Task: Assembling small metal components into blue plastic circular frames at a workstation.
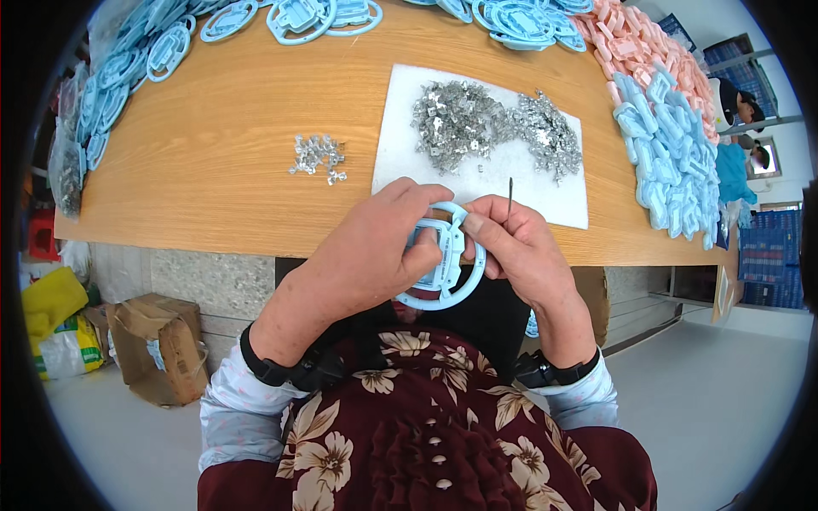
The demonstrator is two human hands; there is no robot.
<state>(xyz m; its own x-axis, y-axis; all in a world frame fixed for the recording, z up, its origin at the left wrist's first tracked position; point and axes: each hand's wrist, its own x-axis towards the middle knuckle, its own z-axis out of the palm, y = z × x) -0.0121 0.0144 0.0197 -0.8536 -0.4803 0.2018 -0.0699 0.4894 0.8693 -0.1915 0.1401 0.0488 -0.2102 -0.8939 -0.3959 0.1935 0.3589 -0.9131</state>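
Note:
Between my hands, just over the table's front edge, is a light blue oval plastic frame point(446, 266) with a rectangular middle section. My left hand point(388, 234) grips its left side, thumb on the middle piece and fingers over the top. With thumb and fingers my right hand point(516, 243) pinches its upper right rim. A thin dark metal rod point(510, 201) stands up from the right hand, its lower end hidden by the fingers. Beyond the hands, a white foam sheet point(396, 128) bears two heaps of small metal clips point(457, 125).
A small cluster of clear or shiny pieces point(319, 157) lies on the wooden table point(230, 162). Similar blue frames point(302, 17) line its far and left edges. Blue plastic parts point(673, 162) and pink ones point(652, 51) pile up at right. A cardboard box point(159, 345) stands below left.

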